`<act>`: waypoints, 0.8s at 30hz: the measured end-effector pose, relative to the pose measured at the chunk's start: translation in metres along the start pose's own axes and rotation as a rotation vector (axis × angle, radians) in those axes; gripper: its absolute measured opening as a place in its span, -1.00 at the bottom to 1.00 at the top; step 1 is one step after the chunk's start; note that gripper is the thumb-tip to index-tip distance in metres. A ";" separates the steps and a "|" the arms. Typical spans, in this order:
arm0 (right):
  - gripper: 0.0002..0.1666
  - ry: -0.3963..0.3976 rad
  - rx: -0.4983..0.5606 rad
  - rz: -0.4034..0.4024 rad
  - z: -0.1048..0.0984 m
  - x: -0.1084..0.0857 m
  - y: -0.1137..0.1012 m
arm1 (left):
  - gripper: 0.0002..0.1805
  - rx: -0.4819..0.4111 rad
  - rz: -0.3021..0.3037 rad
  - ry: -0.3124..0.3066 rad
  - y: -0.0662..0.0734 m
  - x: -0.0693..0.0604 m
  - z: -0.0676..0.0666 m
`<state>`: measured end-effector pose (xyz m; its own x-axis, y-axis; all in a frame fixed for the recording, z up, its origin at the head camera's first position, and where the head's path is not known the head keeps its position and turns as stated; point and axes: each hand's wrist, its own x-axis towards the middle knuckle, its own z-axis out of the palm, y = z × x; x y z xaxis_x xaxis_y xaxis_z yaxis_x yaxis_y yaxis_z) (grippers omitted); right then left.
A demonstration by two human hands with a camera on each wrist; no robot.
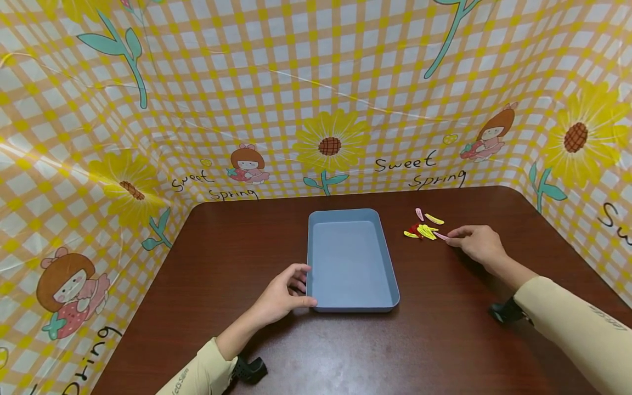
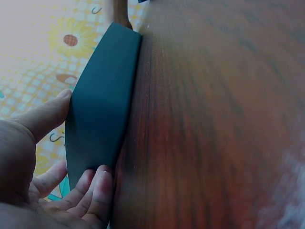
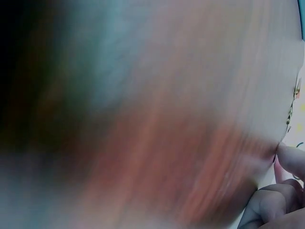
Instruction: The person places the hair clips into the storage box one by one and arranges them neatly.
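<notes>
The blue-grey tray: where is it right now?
In the head view, the tray lies on the table, just right of centre; the left hand holds its left edge, and the small colourful pieces lie to its right.

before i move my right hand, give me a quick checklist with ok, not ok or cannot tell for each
1. Tray flat on the table, open side up: ok.
2. Left hand steadying the tray: ok, thumb and fingers are at its left side, toward the near corner.
3. Right hand at the nearer pink clip: ok, fingertips meet at its end.
4. Firm grip on that clip: cannot tell, the fingers cover the contact.
5. Other clips spread apart: not ok, yellow clips and red clips lie bunched together.
</notes>
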<state>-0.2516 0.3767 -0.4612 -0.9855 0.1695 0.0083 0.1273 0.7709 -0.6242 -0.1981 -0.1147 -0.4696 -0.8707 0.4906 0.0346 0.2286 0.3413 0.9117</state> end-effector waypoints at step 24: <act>-0.55 -0.071 0.065 0.053 -0.006 -0.002 0.007 | -0.24 0.012 0.007 -0.004 0.000 0.000 0.000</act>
<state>-0.2482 0.3854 -0.4612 -0.9834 0.1631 -0.0794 0.1737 0.7202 -0.6716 -0.1979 -0.1144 -0.4697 -0.8673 0.4962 0.0394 0.2400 0.3475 0.9065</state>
